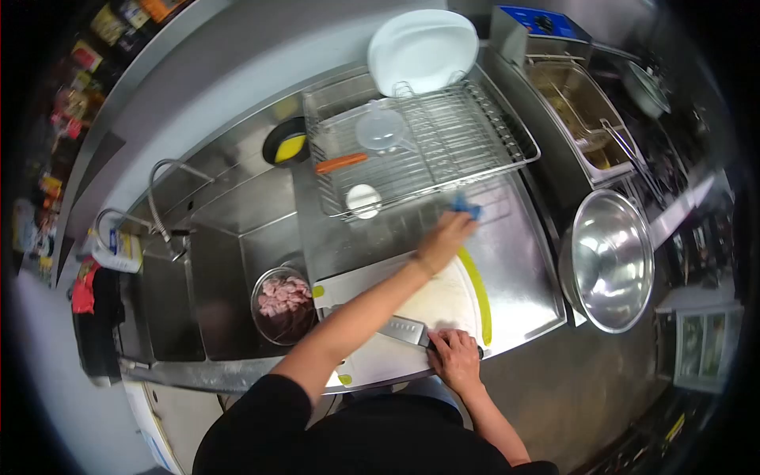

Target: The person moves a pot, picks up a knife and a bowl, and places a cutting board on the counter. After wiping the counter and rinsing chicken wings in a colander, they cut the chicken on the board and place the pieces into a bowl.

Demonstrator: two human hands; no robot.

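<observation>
My left arm stretches across the white cutting board (372, 293), which has green edging. At its end my left hand (454, 229) is closed on a blue cloth (467, 207), slightly blurred, on the steel counter beyond the board. Near the board's front right corner, my right hand (457, 358) is closed over the dark handle of a knife (405, 329). The knife's broad blade lies flat on the board, pointing left, partly hidden behind my left forearm.
A bowl of raw meat pieces (283, 294) stands at the sink (226, 269). Behind the board is a wire dish rack (451, 131) with a white plate (423, 51). To the right are a large steel bowl (609, 261) and a fryer (582, 111).
</observation>
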